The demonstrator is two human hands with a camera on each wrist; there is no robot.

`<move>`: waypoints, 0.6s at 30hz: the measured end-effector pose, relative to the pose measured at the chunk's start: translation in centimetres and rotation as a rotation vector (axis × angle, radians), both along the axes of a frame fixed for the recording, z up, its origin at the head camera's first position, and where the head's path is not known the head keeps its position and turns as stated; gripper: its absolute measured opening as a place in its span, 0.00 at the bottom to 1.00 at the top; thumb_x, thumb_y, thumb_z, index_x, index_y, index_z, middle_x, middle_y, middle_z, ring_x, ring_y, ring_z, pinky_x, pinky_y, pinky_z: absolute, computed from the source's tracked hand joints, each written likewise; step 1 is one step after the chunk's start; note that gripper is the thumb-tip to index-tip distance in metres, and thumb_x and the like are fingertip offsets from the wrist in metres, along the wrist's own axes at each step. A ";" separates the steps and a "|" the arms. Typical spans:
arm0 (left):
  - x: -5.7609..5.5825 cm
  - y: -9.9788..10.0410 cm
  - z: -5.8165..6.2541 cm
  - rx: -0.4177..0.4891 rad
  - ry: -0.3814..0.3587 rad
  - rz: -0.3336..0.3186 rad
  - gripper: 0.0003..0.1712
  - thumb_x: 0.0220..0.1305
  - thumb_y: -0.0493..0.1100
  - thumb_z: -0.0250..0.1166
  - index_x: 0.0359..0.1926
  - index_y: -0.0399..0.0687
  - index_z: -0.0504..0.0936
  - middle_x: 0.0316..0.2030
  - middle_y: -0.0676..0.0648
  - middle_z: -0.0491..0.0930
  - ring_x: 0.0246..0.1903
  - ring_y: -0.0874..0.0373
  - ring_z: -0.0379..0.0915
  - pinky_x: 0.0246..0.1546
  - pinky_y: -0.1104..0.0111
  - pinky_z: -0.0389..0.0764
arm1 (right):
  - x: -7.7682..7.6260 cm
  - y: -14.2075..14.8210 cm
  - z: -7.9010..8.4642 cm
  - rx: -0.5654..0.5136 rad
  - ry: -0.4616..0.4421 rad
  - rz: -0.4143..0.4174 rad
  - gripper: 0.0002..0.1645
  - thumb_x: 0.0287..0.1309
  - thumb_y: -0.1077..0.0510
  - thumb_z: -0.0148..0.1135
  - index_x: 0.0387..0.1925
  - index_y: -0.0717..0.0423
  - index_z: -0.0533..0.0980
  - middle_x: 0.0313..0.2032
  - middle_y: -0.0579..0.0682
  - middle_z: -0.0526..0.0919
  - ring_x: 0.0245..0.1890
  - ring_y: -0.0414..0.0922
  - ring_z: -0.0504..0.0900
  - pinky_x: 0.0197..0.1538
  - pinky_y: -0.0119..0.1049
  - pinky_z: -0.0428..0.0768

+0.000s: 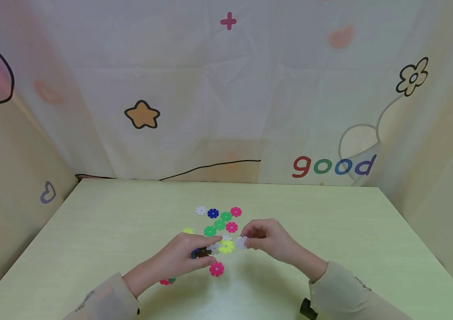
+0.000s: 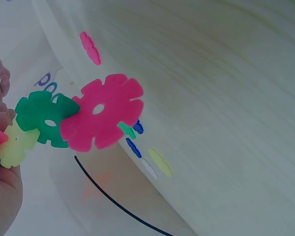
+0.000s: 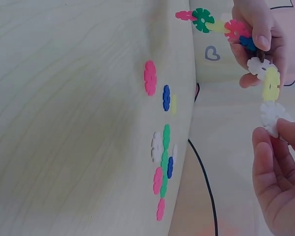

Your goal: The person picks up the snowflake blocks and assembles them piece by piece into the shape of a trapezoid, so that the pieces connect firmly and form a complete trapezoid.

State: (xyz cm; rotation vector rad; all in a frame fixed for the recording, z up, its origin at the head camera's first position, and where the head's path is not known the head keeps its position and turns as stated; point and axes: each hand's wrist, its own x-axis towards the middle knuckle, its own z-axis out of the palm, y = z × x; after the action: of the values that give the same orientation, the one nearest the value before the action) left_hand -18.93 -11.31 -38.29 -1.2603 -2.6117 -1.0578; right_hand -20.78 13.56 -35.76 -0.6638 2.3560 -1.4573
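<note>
My left hand point(image 1: 186, 255) grips a chain of slotted plastic snowflake discs by its middle, around a blue disc point(image 3: 247, 42) and a dark brown one. From one side of that hand stick out a pink disc point(image 2: 105, 110), a green disc point(image 2: 46, 118) and a yellow one point(image 2: 18, 142). On the other side come a white disc point(image 3: 259, 68) and another yellow disc point(image 3: 271, 84). My right hand point(image 1: 270, 240) pinches a white disc point(image 1: 241, 242) between thumb and fingers, right at the edge of that yellow disc.
Loose discs lie on the pale table point(image 1: 330, 231) beyond the hands: blue point(image 1: 212, 213), white point(image 1: 201, 210), pink point(image 1: 236, 211) and several green point(image 1: 220, 224). Nearer lies one more pink disc point(image 1: 216, 269). A printed curtain point(image 1: 194, 89) hangs behind the table's far edge.
</note>
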 end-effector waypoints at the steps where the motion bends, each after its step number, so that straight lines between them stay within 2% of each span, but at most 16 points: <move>1: 0.0 0.0 0.0 -0.001 -0.003 0.003 0.25 0.54 0.48 0.63 0.54 0.47 0.74 0.23 0.59 0.72 0.24 0.72 0.64 0.26 0.78 0.72 | 0.0 -0.1 0.0 0.001 0.001 0.000 0.09 0.51 0.62 0.60 0.36 0.61 0.77 0.33 0.56 0.79 0.31 0.45 0.77 0.36 0.30 0.78; 7: 0.0 0.1 0.1 0.010 -0.017 0.013 0.23 0.54 0.45 0.63 0.52 0.48 0.75 0.23 0.59 0.71 0.23 0.72 0.63 0.25 0.79 0.70 | 0.3 -0.3 0.1 -0.002 0.020 -0.002 0.08 0.51 0.62 0.60 0.35 0.61 0.77 0.33 0.56 0.80 0.31 0.44 0.77 0.35 0.29 0.78; 13: 0.0 0.2 0.2 0.006 -0.062 0.047 0.19 0.57 0.47 0.60 0.51 0.50 0.76 0.21 0.60 0.68 0.21 0.71 0.61 0.23 0.78 0.69 | 0.5 -0.6 -0.1 -0.018 0.029 -0.005 0.08 0.51 0.62 0.60 0.35 0.61 0.77 0.32 0.56 0.80 0.30 0.44 0.76 0.34 0.28 0.78; 18: 0.0 0.5 0.2 0.012 -0.066 0.058 0.18 0.58 0.50 0.59 0.48 0.49 0.77 0.20 0.60 0.69 0.19 0.72 0.60 0.22 0.79 0.69 | 0.6 -0.9 -0.1 -0.028 0.047 0.009 0.09 0.50 0.63 0.61 0.35 0.64 0.77 0.31 0.57 0.80 0.28 0.43 0.75 0.33 0.28 0.77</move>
State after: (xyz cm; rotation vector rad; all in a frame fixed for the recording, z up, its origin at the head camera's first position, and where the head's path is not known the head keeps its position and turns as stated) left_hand -18.91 -10.83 -38.07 -1.1593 -2.6678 -1.1233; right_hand -20.17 12.65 -35.89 -0.7225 2.3688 -1.4895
